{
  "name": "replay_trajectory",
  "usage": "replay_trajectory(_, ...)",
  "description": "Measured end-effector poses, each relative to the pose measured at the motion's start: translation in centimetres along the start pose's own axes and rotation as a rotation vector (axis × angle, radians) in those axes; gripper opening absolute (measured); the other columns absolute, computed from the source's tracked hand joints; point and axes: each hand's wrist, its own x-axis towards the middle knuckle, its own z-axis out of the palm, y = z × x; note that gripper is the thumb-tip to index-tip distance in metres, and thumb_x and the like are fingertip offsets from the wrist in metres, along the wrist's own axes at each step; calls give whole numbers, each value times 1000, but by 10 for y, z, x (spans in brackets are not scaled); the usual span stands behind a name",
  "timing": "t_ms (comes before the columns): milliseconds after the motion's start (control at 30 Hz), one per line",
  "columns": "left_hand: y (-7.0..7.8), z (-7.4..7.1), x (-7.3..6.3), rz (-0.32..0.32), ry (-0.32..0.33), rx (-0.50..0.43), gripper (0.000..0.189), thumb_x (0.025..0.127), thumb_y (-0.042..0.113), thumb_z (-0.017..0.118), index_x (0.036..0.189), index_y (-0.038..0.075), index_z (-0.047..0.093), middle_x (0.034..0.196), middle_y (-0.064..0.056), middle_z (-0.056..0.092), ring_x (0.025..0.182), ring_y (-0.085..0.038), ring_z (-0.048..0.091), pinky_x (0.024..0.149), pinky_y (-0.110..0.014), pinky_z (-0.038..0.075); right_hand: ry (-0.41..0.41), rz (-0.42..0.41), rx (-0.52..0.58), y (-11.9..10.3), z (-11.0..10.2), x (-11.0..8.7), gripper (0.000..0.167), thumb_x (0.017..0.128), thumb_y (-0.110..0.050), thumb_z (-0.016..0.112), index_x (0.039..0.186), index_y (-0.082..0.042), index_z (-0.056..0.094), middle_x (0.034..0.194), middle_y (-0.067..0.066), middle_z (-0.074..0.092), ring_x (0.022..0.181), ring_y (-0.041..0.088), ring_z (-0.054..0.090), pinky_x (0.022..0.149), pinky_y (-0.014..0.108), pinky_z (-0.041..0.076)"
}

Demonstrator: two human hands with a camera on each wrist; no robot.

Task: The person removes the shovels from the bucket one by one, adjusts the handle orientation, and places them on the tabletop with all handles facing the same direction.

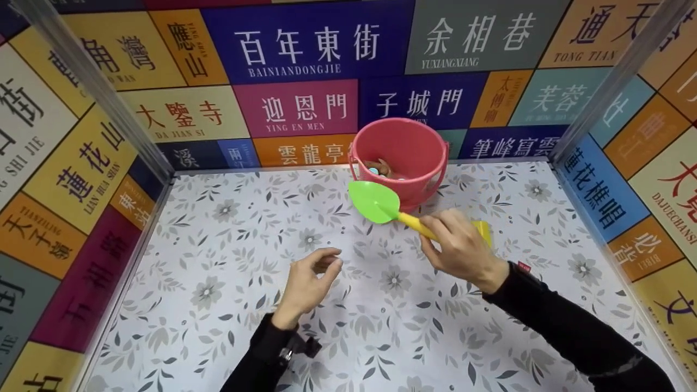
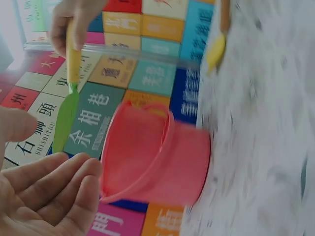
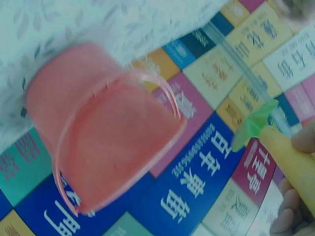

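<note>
My right hand (image 1: 460, 245) grips the yellow handle of a toy shovel (image 1: 375, 202) with a green, leaf-shaped blade. In the head view the blade overlaps the front rim of a pink bucket (image 1: 400, 155). The bucket stands upright at the back of the table, with a small brown item (image 1: 375, 166) and pale blue bits inside. My left hand (image 1: 313, 280) is held over the table, fingers loosely bent, with nothing in it. In the left wrist view its fingertips (image 2: 91, 167) overlap the bucket's rim. The right wrist view shows the shovel's yellow handle (image 3: 290, 162) in the right fingers.
A yellow-ended tool (image 2: 216, 53) with a brown handle lies on the table to the right; its yellow end (image 1: 482, 231) shows behind the right hand. Printed panels with Chinese lettering (image 1: 305, 43) wall the flower-patterned table (image 1: 218, 245) at the back and sides.
</note>
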Motion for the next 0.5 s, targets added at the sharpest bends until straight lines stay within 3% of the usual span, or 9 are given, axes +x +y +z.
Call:
replay_trajectory(133,4,14,6,-186,-18,-334,31,103,9,57,126,-13,60,103,-28,69,87,-26,72,84,-33,59,39,-82,-15,-15,9,-15,20,85,-7,62,100,5,68,87,13,61,71,28,54,61,37,45)
replay_trajectory(267,5,28,12,-349,31,-612,37,106,11,52,129,-17,53,105,-25,68,88,-18,70,86,-32,58,64,-128,-24,-26,16,-25,18,87,-7,61,100,4,69,87,12,62,69,27,54,59,35,45)
replay_trajectory(500,2,47,22,-487,207,-825,25,104,12,53,116,-9,61,97,-8,66,86,-16,68,86,-32,57,56,-176,-27,-35,28,-35,18,88,-6,62,99,6,69,86,12,62,70,27,55,59,34,45)
